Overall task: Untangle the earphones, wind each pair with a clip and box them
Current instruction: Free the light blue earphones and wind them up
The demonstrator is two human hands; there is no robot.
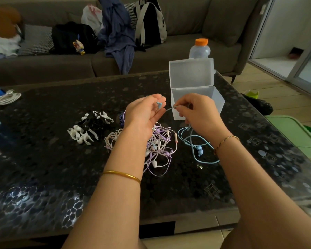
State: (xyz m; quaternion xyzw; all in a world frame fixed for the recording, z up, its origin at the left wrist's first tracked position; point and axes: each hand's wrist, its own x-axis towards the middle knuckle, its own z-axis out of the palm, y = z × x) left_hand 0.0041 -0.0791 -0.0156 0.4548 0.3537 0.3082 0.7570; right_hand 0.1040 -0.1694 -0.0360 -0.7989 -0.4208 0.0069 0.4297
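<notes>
My left hand [145, 112] is raised above the table, palm up, holding the plug end of the light blue earphones [196, 146] between thumb and fingers. My right hand [197, 112] pinches the same blue cord a little to the right, and the rest of it hangs down in loops onto the table with its earbuds lying there. A tangle of white and purple earphones [158, 146] lies under my hands. A heap of black and white winder clips [90, 128] sits to the left. The clear plastic box [217, 97] stands open behind my right hand.
The dark patterned glass table [61, 177] also carries a coiled white cable [5, 98] at the far left and a bottle with an orange cap [199, 49] behind the box. A grey sofa [187, 49] with bags and clothes runs along the back. A green lid [294, 133] lies at the right.
</notes>
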